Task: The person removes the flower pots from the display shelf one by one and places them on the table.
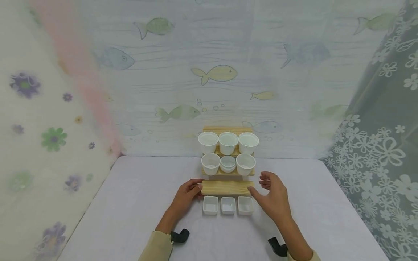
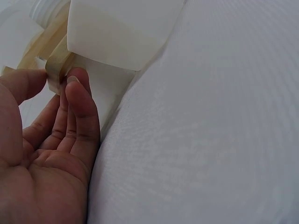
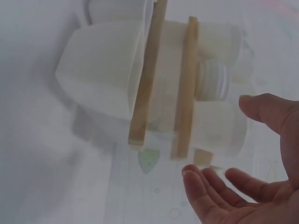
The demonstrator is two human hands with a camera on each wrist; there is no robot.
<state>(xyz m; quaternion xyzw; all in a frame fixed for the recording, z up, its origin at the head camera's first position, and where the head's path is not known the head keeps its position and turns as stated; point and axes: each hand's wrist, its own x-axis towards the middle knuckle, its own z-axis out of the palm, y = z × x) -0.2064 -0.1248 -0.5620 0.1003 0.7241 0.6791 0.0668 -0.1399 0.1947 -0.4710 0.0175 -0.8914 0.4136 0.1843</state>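
A light wooden board (image 1: 227, 187) lies level just behind a row of three square white bowls (image 1: 228, 205). My left hand (image 1: 185, 198) pinches the board's left end between thumb and fingers; the left wrist view shows this grip on the board end (image 2: 57, 60), close by a white bowl (image 2: 117, 32). By the board's right end is my right hand (image 1: 275, 199), its fingers spread and relaxed around nothing. The right wrist view shows a gap between the right hand (image 3: 261, 177) and the board (image 3: 147, 79).
Behind the front board, two round white cups (image 1: 210, 164) flank small stacked bowls (image 1: 228, 164) on a second board. Three more white cups (image 1: 228, 143) stand on a higher board, and another board (image 1: 227, 129) shows at the back. A white cloth (image 1: 130, 203) covers the table.
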